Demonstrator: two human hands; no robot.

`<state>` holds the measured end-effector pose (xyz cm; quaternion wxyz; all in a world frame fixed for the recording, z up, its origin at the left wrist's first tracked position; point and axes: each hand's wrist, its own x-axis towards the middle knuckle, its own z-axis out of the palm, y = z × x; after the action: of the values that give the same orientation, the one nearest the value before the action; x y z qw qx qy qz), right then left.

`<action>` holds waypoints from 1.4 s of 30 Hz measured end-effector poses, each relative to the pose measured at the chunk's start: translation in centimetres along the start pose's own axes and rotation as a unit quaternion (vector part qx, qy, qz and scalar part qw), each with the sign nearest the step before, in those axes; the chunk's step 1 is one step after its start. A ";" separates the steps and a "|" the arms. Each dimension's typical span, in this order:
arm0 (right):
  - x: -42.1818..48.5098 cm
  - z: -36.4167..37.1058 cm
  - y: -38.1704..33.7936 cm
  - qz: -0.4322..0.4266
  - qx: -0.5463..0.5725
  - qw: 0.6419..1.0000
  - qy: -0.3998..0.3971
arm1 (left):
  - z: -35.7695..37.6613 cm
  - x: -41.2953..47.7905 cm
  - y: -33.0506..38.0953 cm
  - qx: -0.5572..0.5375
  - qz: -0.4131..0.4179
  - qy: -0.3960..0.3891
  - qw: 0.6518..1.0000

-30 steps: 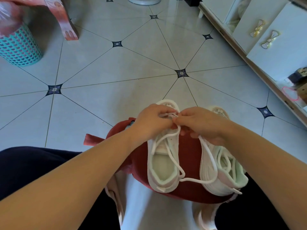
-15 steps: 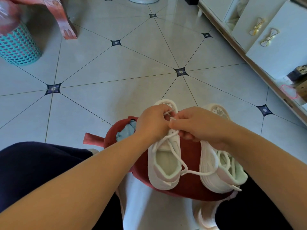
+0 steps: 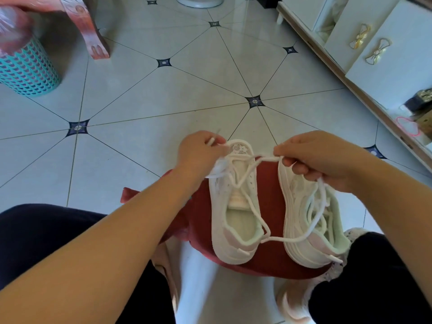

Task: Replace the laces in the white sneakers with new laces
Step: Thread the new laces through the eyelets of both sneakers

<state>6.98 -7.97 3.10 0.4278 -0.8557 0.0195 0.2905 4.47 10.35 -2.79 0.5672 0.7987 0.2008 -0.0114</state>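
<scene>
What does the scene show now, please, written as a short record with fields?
Left hand: pinches one end of the white cord lace.
Right hand: grips the same lace further along.
Laced shoe: white fabric sneaker, lace in its front eyelets, slack loop trailing past the heel.
Other shoe: second white sneaker, loose laces inside.
Support: red round cushion under both.

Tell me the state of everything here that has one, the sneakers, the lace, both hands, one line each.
Left hand, pinching an end of the white lace.
Right hand, pinching the white lace.
White lace, stretched from the hands to the eyelets, tail slack.
White sneaker on the left, upright on the red padded seat, barely laced.
White sneaker on the right, tilted, loose lace piled inside.
</scene>
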 end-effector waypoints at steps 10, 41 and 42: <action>-3.2 -1.9 -3.3 -0.087 0.282 0.955 -0.039 | -3.3 -2.9 6.0 -0.354 -0.061 -0.112 0.926; 1.0 3.8 -5.1 -0.237 0.116 0.963 -0.060 | -3.3 -2.0 9.1 -0.115 0.149 -0.074 0.979; 1.2 3.8 -5.3 -0.240 0.093 0.965 -0.048 | -3.7 -1.8 9.0 -0.111 0.151 -0.075 0.979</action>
<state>7.64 -1.58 4.56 0.5628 -0.7770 -0.1801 0.2171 5.01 10.65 7.05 0.6612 0.7485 0.0347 0.0372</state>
